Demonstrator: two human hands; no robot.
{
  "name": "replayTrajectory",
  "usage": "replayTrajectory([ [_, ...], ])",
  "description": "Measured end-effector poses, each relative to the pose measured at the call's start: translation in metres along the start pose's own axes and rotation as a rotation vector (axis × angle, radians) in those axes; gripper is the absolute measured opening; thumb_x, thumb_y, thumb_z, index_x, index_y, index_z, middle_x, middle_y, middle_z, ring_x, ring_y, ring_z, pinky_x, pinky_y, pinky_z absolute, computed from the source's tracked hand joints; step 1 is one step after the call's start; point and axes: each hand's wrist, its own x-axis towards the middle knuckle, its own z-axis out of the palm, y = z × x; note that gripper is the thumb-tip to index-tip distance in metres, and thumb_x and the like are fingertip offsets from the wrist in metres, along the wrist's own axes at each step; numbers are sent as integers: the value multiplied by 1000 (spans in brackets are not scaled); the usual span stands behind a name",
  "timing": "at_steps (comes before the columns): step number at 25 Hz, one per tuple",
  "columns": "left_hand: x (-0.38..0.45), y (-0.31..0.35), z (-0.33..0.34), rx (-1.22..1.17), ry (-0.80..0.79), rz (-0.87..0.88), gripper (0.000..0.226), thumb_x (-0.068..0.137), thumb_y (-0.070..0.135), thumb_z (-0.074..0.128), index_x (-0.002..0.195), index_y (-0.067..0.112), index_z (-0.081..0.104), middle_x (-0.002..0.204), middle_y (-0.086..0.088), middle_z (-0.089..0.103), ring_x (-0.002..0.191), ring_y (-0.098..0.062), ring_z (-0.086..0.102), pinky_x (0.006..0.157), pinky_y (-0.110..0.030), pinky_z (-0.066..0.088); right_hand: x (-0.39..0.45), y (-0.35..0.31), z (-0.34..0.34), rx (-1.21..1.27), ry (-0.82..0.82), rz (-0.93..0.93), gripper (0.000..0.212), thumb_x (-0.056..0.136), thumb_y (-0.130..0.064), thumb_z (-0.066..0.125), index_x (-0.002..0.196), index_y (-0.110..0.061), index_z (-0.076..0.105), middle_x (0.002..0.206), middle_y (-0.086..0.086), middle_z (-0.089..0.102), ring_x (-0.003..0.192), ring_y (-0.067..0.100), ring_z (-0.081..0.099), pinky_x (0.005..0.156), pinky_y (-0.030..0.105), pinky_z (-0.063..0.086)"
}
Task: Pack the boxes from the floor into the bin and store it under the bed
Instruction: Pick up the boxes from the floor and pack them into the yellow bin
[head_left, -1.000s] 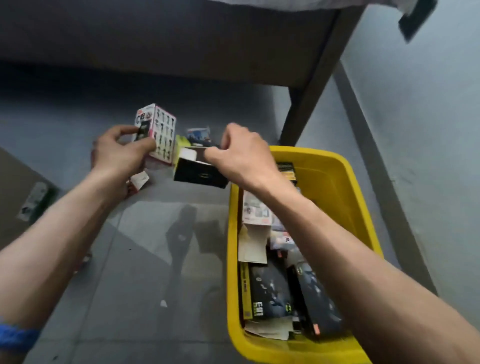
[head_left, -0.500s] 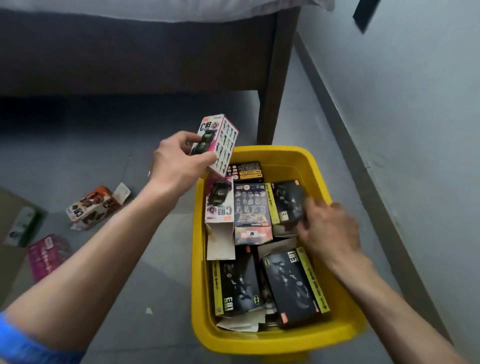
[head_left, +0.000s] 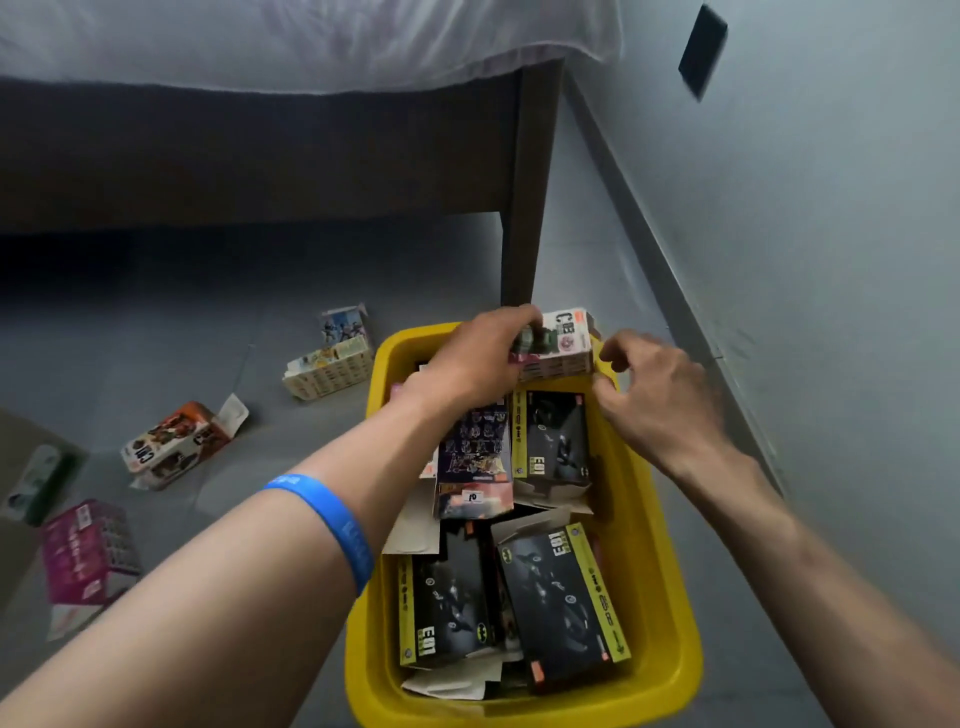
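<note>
Yellow bin (head_left: 670, 613): your left hand (head_left: 478, 358) grips the pink box (head_left: 563, 345) over its far edge; right hand (head_left: 654, 395), fingers loosely curled, holds nothing. Next, seat it flat.

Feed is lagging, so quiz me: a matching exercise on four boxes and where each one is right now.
Things:
1. white and pink box
2. orange box
3. magenta box
4. black and yellow box

Places:
A. lying in the yellow bin, near end
B. floor, far left
C. held by the left hand over the bin's far end
D. floor, flap open

Pairs: 1-C, 2-D, 3-B, 4-A
</note>
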Motion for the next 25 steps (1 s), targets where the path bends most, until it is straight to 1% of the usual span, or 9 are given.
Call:
replayTrajectory([
  [2, 1, -11, 2, -88, -5, -38, 46, 84, 12, 74, 126, 25, 59, 125, 1, 63, 106, -17, 61, 86, -33, 55, 5, 2, 10, -29, -72, -87, 47, 87, -28, 66, 131, -19, 51, 128, 6, 60, 110, 26, 58, 84, 38, 52],
  [4, -3, -17, 3, -40, -15, 54, 47, 82, 14, 76, 126, 25, 61, 121, 2, 65, 101, -15, 61, 83, -29, 52, 17, 2, 21, -88, -154, -173, 69, 83, -27, 69, 143, -23, 37, 147, 6, 42, 129, 30, 43, 103, 46, 42],
  [6, -6, -18, 3, -2, -16, 152, 46, 81, 20, 78, 124, 25, 62, 118, 3, 66, 101, -16, 62, 82, -25, 47, 29, -1, 30, -150, -223, -216, 76, 81, -29, 70, 146, -25, 32, 153, 5, 35, 136, 32, 34, 108, 49, 34],
  [8, -10, -22, 4, 6, -31, 106, 59, 80, 27, 78, 133, 25, 54, 130, 1, 62, 115, -18, 57, 92, -26, 42, 32, -4, 38, -192, -219, -253, 71, 79, -34, 72, 140, -24, 38, 140, 7, 48, 125, 31, 43, 101, 47, 37],
  [11, -21, -38, 5, 75, -197, -154, 81, 84, 43, 71, 151, 25, 28, 150, -2, 44, 133, -24, 46, 109, -40, 40, 25, -1, 42, -305, -44, -251, 68, 73, -38, 78, 131, -22, 46, 120, 9, 59, 106, 31, 52, 86, 44, 42],
  [14, -33, -50, 8, 351, -264, -165, 60, 92, 59, 52, 139, 22, 45, 140, -2, 51, 122, -26, 53, 99, -43, 46, 31, 3, 40, -337, 40, -202, 68, 69, -29, 80, 128, -17, 49, 117, 14, 60, 104, 35, 52, 82, 45, 44],
  [20, -38, -47, 4, 423, -255, -114, 52, 91, 63, 48, 125, 24, 57, 121, 0, 56, 105, -23, 57, 78, -36, 47, 39, -24, 62, -300, -103, -286, 56, 78, -6, 73, 128, -15, 48, 131, 12, 54, 118, 36, 48, 83, 44, 51],
  [23, -39, -49, 2, 468, -213, -120, 53, 91, 63, 47, 127, 24, 54, 119, -2, 56, 101, -25, 59, 72, -34, 43, 50, -21, 61, -265, -259, -279, 48, 77, -10, 72, 117, -19, 48, 122, 7, 58, 109, 34, 55, 69, 42, 50],
  [25, -40, -51, 0, 478, -215, -115, 60, 91, 62, 47, 137, 23, 46, 128, -4, 55, 109, -27, 59, 79, -38, 46, 46, -17, 62, -257, -398, -254, 43, 80, -18, 70, 116, -21, 48, 122, 7, 59, 111, 34, 57, 78, 43, 52],
])
